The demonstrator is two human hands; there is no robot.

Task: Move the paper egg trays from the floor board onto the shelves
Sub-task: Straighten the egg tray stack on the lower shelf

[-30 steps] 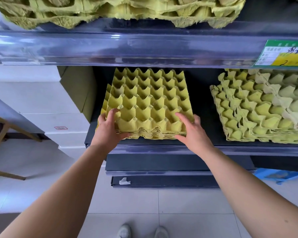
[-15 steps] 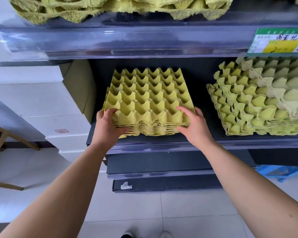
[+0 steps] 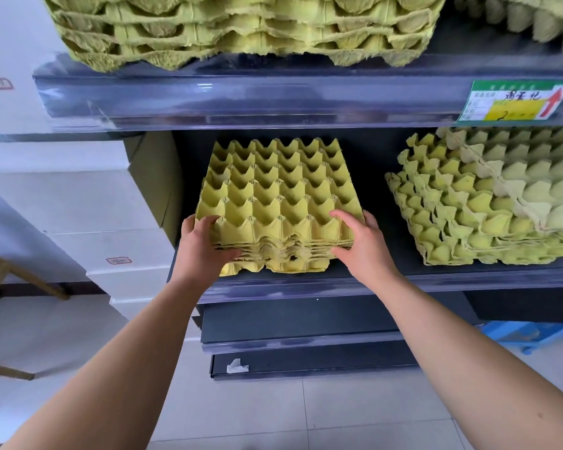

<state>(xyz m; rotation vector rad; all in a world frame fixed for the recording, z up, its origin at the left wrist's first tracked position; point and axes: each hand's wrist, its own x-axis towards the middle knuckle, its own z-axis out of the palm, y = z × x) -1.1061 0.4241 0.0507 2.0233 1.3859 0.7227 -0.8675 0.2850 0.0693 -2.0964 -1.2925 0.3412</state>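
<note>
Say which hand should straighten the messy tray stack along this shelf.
Probably the right hand: it grips the right corner of the near stack, closest to the messy stack; the left hand holds the far corner.

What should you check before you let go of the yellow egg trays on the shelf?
1. Is the stack of egg trays on the middle shelf? Ok, its front sits just behind the lip.
2. Grip: ok, the left hand holds the front left corner and the right hand holds the front right corner.
3. Space from the neighbouring stack on the right: ok, they are apart.
4. Room under the upper shelf: ok, a gap shows.
5. Trays lined up: not ok, the front edges look wavy and uneven.
6. Pushed fully back: cannot tell, the rear is dark.
</note>
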